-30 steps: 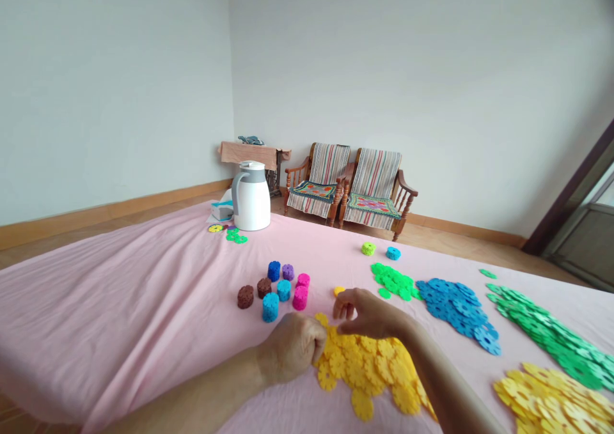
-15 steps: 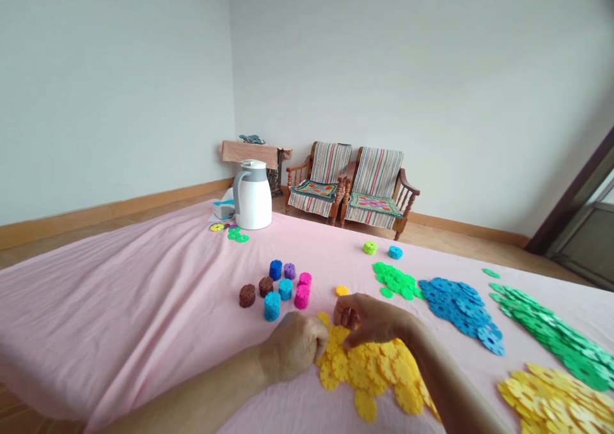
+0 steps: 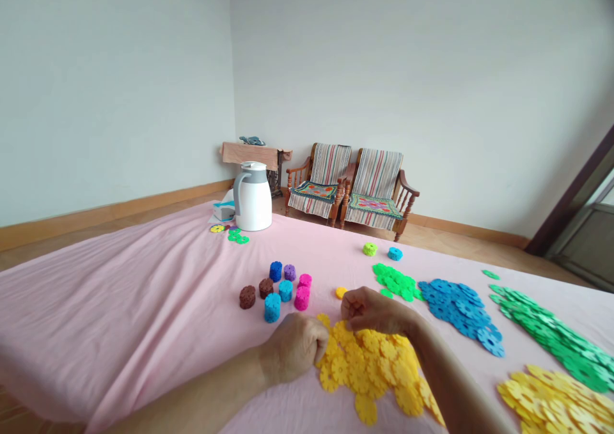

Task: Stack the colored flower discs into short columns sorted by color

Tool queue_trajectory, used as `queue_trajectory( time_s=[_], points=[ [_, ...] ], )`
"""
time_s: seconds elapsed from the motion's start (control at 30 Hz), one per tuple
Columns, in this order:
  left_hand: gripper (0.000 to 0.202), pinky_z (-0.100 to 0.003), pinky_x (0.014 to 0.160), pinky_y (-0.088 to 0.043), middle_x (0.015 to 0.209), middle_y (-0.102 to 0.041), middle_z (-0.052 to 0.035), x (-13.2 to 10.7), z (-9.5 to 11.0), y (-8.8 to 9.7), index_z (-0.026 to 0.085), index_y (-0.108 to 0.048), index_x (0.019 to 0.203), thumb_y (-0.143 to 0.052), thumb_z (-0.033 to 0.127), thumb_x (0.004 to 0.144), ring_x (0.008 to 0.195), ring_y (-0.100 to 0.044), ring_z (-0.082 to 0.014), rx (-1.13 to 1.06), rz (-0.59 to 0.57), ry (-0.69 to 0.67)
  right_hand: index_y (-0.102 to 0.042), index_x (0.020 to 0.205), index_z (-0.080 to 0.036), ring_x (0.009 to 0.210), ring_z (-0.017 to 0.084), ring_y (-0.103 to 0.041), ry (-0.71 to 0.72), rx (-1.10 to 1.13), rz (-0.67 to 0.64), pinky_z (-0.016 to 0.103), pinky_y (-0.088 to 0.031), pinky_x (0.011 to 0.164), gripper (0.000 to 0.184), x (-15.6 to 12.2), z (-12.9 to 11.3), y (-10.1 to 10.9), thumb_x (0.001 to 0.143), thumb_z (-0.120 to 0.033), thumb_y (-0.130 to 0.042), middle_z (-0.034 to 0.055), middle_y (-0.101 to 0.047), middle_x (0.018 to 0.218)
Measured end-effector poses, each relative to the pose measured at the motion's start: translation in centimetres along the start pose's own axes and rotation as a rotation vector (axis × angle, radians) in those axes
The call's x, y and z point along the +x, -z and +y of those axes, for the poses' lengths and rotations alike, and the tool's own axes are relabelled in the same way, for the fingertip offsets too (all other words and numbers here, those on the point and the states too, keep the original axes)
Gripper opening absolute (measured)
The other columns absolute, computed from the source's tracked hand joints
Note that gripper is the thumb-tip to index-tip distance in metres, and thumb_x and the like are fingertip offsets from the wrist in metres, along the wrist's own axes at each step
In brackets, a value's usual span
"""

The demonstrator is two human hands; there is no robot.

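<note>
A spread pile of yellow flower-shaped plastic discs (image 3: 378, 367) lies on the pink cloth in front of me. My left hand (image 3: 295, 348) is closed in a fist at the pile's left edge, and whatever it may hold is hidden. Over the back of the pile, my right hand (image 3: 374, 311) has its fingers curled together, its thumb tip close to the discs. I cannot make out anything between those fingers. Just beyond that hand sits a small yellow stack (image 3: 341, 293). Left of it stand short stacks of like discs: pink (image 3: 302, 298), light blue (image 3: 272, 307) and brown (image 3: 247, 297).
Rightward lie piles of light green discs (image 3: 396, 280), blue discs (image 3: 460, 312), darker green discs (image 3: 551, 335) and more yellow discs (image 3: 559, 399). A white jug (image 3: 254, 204) stands at the table's far edge. Two wooden armchairs (image 3: 374, 185) are behind the table.
My right hand has moved slightly up and to the right, and its fingers have drawn closer together. The left hand stays in the same place.
</note>
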State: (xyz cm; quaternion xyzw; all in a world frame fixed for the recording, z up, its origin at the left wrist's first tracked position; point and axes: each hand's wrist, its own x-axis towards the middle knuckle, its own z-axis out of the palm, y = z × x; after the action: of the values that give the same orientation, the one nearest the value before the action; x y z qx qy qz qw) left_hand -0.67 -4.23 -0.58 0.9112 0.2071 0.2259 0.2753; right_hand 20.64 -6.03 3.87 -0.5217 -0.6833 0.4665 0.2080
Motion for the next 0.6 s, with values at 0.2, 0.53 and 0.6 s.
queue_trajectory(
  time_s=[0.2,0.53,0.6],
  points=[
    [0.023,-0.017,0.051,-0.034,0.05,-0.057,0.0026,0.1,0.0,0.0,0.015,-0.047,0.044,-0.034,-0.002,0.052,0.05,-0.051,-0.0086,0.011,-0.004,0.002,-0.055,0.063,-0.015,0.049,0.006,-0.047,-0.028,0.128,0.512,0.018,-0.033,0.047,0.006,1.4,0.8,0.5,0.063,-0.021,-0.058,-0.0048,-0.053,0.052],
    [0.023,-0.018,0.051,-0.035,0.049,-0.055,0.0027,0.1,0.2,0.2,0.015,-0.048,0.045,-0.035,-0.003,0.053,0.05,-0.051,-0.0092,0.021,-0.011,-0.009,-0.055,0.062,-0.016,0.046,0.011,-0.056,-0.115,0.248,0.804,0.02,-0.04,0.045,0.008,3.8,3.2,-0.7,0.063,-0.024,-0.058,-0.0004,-0.059,0.05],
    [0.023,-0.018,0.051,-0.035,0.049,-0.055,0.0025,0.1,0.0,0.2,0.015,-0.048,0.045,-0.035,-0.002,0.054,0.05,-0.051,-0.0092,0.017,-0.008,-0.011,-0.056,0.062,-0.016,0.043,0.01,-0.053,-0.124,0.23,0.805,0.02,-0.038,0.042,0.007,4.0,3.3,-0.8,0.062,-0.023,-0.057,-0.0005,-0.059,0.05]
  ],
)
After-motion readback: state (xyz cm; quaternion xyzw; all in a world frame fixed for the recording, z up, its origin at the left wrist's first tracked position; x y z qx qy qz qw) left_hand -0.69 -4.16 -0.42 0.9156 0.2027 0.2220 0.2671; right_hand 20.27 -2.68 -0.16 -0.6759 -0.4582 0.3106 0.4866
